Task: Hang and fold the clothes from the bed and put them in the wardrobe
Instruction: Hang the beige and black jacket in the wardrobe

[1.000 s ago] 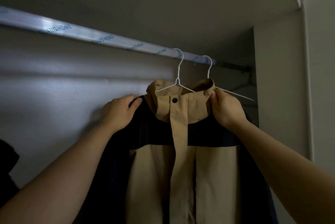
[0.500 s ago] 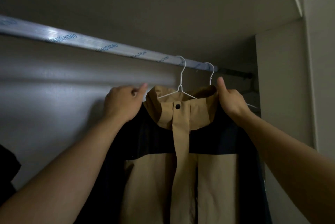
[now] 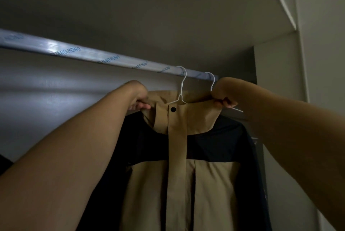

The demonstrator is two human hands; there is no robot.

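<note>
Tan-and-navy jacket (image 3: pixel 179 184) on its white wire hanger (image 3: pixel 180 88), hooked over the wardrobe rail (image 3: pixel 93 56).
The jacket drops straight down, long axis vertical, below both grips. The left hand (image 3: pixel 137 98) pinches the collar (image 3: pixel 196 116) at its left edge, the right hand (image 3: pixel 224 92) at its right edge, with the hook midway between them. A second hanger (image 3: pixel 211 81) hangs just beside the right hand.

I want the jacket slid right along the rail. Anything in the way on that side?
Yes: a second white hanger hooks the rail just right of the hanger carrying the jacket, beside the right hand.
</note>
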